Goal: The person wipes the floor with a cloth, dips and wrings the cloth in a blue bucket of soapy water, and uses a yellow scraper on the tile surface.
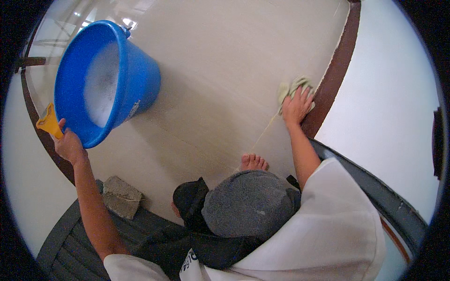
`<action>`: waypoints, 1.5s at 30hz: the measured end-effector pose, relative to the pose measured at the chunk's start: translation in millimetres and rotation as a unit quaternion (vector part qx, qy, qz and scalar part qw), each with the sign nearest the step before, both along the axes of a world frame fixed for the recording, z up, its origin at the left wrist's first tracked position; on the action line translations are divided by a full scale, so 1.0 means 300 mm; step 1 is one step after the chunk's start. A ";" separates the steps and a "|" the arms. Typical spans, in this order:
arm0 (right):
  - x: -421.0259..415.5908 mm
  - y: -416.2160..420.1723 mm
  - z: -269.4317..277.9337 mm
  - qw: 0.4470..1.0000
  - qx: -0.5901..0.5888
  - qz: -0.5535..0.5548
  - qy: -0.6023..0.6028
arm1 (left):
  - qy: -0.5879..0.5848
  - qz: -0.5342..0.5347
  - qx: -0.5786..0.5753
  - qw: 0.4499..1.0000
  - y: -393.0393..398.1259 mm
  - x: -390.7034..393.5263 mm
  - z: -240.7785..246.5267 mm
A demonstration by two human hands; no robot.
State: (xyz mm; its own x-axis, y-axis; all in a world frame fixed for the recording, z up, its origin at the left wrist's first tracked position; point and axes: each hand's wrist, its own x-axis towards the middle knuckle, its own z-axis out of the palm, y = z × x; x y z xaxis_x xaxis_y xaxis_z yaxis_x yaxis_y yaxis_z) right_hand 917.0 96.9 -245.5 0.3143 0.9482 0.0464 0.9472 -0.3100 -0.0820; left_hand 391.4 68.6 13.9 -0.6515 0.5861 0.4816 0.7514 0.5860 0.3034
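My left hand (pixel 70 144) is closed round the handle of a yellow plastic scraper (pixel 50 121), beside the near rim of a large blue plastic bucket (pixel 144 75). White suds (pixel 102 86) show inside the bucket. Over to the right, my right hand (pixel 297 105) presses a crumpled pale green cloth (pixel 301 83) on the beige tiled floor (pixel 211 70), close to the brown skirting. Part of the cloth is hidden under the fingers.
A rough grey block (pixel 121 197) lies at lower left by a dark slatted surface (pixel 74 249). Brown skirting (pixel 339 59) and a white wall (pixel 383 77) run along the right, above a dark edge (pixel 365 186). My bare foot (pixel 254 162) is on the floor.
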 end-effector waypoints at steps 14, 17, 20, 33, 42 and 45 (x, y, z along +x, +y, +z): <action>-0.278 -0.308 0.169 0.838 0.030 0.392 0.378 | 0.072 0.005 -0.085 0.994 -0.024 -0.074 -0.016; -0.195 -0.370 0.283 0.833 0.076 0.408 0.367 | 0.088 0.028 -0.080 0.992 -0.077 -0.181 0.035; -0.051 -0.513 0.260 0.862 0.030 0.416 0.288 | 0.084 0.066 -0.065 0.992 -0.117 -0.226 0.103; -0.721 -0.287 0.214 0.858 -0.002 0.468 0.211 | -0.063 0.035 0.119 0.990 -0.381 -0.441 0.280; -1.174 -0.499 0.179 0.613 0.009 0.687 0.390 | 0.074 0.101 -0.068 0.990 -0.246 -0.473 0.140; -1.123 -0.506 0.171 0.545 -0.169 0.589 0.572 | 0.026 0.092 -0.032 0.995 -0.169 -0.405 0.024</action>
